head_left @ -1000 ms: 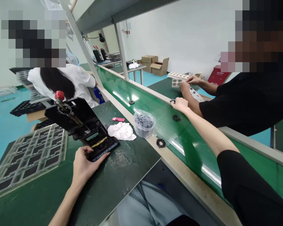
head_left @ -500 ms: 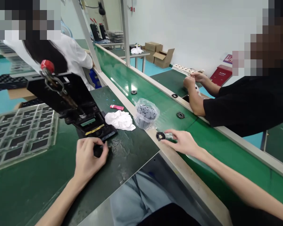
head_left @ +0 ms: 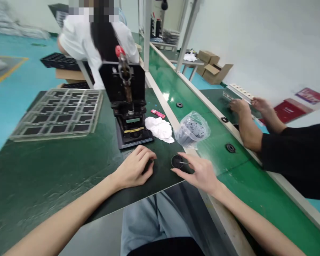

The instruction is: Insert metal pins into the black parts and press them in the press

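Observation:
My right hand [head_left: 201, 174] grips a round black part [head_left: 176, 161] by its edge, between thumb and index finger, just above the dark green table. A thin silvery strip lies between that part and my fingers; its kind is unclear. My left hand [head_left: 137, 167] rests on the table with fingers curled towards the thumb. Something dark shows inside the curl, but I cannot make it out. In front of that hand stands a black clamp fixture [head_left: 132, 117] with a red-tipped lever, its upper plate raised. Beside it lies a crumpled white cloth [head_left: 160, 129].
A clear tray [head_left: 61, 113] of dark pieces sits at left. A bag of small black pieces [head_left: 193, 129] stands by the green conveyor [head_left: 216, 170], which carries black rings [head_left: 230, 148]. A pink item [head_left: 158, 113] lies behind the cloth. Co-workers sit ahead and at right.
My right hand has brought the round black part from the conveyor's rail to over the table. My left hand remains curled near the fixture. The view has turned left.

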Motion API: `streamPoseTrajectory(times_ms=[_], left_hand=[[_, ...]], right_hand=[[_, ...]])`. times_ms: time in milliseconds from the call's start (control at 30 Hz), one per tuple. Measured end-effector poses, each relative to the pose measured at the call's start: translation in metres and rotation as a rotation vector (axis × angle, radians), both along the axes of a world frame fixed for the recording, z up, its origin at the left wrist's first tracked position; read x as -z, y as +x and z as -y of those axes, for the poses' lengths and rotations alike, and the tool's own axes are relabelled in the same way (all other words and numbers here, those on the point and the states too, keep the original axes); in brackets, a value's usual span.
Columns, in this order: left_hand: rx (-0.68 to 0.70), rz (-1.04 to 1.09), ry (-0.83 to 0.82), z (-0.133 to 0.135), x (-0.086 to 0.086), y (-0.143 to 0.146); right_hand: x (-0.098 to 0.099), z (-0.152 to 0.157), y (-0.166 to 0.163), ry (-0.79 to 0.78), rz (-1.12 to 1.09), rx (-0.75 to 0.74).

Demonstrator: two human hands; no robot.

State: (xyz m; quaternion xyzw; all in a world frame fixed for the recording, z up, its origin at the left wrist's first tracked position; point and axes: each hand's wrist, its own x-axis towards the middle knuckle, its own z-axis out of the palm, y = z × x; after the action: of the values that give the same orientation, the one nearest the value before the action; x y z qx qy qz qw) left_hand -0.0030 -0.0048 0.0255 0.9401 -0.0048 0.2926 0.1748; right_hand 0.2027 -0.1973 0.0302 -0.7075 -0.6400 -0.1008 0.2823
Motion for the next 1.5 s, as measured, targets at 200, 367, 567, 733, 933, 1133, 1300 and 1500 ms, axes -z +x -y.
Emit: streamPoseTrajectory(times_ms=[200, 367, 567, 733, 933, 1133, 1300, 1500], left_hand=[[-0.014, 0.024, -0.079, -0.008, 0.003, -0.004], [0.053, -0.135, -0.138, -0.018, 0.005, -0.004], [0.165, -0.234, -0.221, -0.024, 0.001, -0.009], [0.203, -0.264, -0.211, -0.024, 0.004, -0.012], [0.147, -0.206, -0.125, -0.014, 0.015, -0.01], [0.132, -0.17, -0.128, -0.009, 0.021, -0.009], [0.131, -0.181, -0.084, -0.011, 0.02, -0.01], [0.139, -0.189, -0.136, -0.016, 0.019, -0.01]], right_hand=[[-0.009, -0.047, -0.011, -0.171, -0.191, -0.37], [-0.019, -0.037, 0.004, 0.0, -0.358, -0.115], [-0.035, -0.052, -0.002, 0.055, -0.509, -0.164], [-0.032, -0.091, -0.023, 0.157, -0.566, -0.156], [-0.009, -0.157, -0.039, 0.154, -0.721, -0.224], [0.004, -0.187, -0.043, 0.138, -0.662, -0.215], [0.006, -0.192, -0.04, 0.063, -0.465, -0.255], [-0.016, -0.16, -0.038, 0.248, -0.627, -0.172]])
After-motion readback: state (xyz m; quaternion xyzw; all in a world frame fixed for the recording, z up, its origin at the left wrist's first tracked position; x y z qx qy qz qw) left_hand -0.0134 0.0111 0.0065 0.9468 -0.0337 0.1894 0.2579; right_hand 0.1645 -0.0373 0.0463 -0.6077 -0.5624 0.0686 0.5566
